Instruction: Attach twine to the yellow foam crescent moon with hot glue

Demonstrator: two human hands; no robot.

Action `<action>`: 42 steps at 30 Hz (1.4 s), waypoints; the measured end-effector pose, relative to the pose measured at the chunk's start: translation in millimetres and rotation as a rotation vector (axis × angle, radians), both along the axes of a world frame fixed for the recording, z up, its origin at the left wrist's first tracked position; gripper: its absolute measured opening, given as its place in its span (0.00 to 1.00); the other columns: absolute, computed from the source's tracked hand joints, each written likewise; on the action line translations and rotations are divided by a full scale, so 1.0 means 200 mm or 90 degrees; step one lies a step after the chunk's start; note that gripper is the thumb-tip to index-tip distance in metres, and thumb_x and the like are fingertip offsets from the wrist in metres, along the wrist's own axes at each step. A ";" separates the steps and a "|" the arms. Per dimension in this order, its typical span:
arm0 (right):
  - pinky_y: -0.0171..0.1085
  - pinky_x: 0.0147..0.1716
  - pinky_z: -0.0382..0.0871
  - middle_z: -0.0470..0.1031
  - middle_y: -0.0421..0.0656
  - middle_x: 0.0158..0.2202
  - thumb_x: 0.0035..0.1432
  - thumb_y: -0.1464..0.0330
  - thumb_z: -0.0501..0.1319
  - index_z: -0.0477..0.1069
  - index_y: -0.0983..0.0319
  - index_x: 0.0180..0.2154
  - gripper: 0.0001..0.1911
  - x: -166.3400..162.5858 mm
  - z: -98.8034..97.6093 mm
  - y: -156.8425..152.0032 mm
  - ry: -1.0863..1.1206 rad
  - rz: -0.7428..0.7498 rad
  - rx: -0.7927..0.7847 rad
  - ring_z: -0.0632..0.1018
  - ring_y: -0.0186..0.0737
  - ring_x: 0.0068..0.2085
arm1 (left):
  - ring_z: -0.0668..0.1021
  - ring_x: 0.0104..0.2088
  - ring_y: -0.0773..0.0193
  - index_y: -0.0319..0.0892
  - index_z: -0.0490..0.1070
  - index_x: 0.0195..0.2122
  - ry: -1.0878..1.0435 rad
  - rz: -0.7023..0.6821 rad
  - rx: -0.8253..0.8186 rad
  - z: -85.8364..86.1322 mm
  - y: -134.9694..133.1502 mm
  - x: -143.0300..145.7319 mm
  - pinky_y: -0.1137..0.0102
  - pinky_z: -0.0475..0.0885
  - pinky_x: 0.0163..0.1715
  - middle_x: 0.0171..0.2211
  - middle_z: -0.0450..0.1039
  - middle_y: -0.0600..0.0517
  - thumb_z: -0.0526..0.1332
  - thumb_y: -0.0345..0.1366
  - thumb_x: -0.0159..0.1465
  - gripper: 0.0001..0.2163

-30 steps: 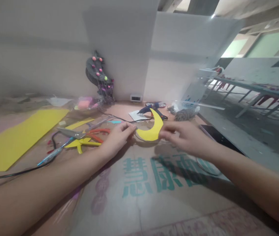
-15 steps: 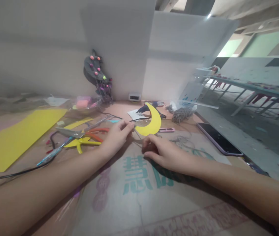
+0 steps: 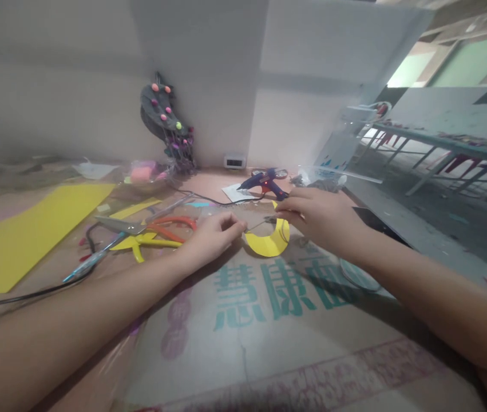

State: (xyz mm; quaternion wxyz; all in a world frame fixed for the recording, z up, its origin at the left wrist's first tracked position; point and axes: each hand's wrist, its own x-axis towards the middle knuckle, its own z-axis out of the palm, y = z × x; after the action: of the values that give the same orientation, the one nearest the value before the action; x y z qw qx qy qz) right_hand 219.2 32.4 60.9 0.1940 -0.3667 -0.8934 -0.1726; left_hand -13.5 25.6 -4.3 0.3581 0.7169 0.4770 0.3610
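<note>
A yellow crescent cut-out (image 3: 269, 243) lies on the cardboard sheet (image 3: 269, 332) between my two hands. My left hand (image 3: 213, 237) is closed in a pinch at the crescent's left tip, seemingly on a thin thread or wire. My right hand (image 3: 318, 220) hovers over the crescent's right tip with fingers curled together, pinching a small dark object that I cannot make out. A thin line runs between the two pinches.
Scissors (image 3: 129, 226) and orange-handled pliers (image 3: 170, 226) lie left of my left hand, beside yellow scraps and a yellow sheet (image 3: 32, 229). A blue glue gun (image 3: 264, 182) rests behind. A phone (image 3: 376, 220) lies right. A dark beaded ornament (image 3: 163, 123) leans on the wall.
My right hand moved from the cardboard up and right to the crescent's far tip. The crescent has dropped from standing tilted to lying lower and flatter. My left hand stayed in place.
</note>
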 end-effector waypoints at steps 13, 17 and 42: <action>0.35 0.31 0.62 0.80 0.42 0.35 0.58 0.65 0.59 0.78 0.59 0.35 0.10 0.18 0.14 0.16 0.039 -0.203 -0.245 0.77 0.40 0.35 | 0.70 0.25 0.68 0.41 0.70 0.33 0.017 -0.078 -0.028 -0.03 0.01 0.00 0.73 0.62 0.24 0.28 0.72 0.54 0.55 0.50 0.64 0.16; 0.35 0.30 0.62 0.80 0.42 0.33 0.58 0.64 0.59 0.78 0.60 0.34 0.10 0.20 0.09 0.23 0.074 -0.202 -0.246 0.77 0.39 0.34 | 0.71 0.28 0.66 0.41 0.70 0.32 -0.004 -0.113 -0.004 -0.03 0.00 0.00 0.73 0.64 0.26 0.29 0.73 0.53 0.56 0.47 0.64 0.14; 0.32 0.23 0.67 0.74 0.37 0.24 0.41 0.59 0.74 0.71 0.62 0.38 0.24 -0.12 -0.27 0.03 0.641 0.095 -0.942 0.75 0.33 0.24 | 0.70 0.26 0.67 0.41 0.71 0.33 -0.023 -0.073 -0.030 0.00 -0.01 0.01 0.73 0.61 0.24 0.28 0.70 0.54 0.57 0.49 0.64 0.15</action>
State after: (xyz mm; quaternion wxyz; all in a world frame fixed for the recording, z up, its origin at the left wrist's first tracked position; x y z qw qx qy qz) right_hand 194.6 38.7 7.7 0.2875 -0.3714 -0.6066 0.6415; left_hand -11.9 22.9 -3.8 0.4033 0.7277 0.4372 0.3415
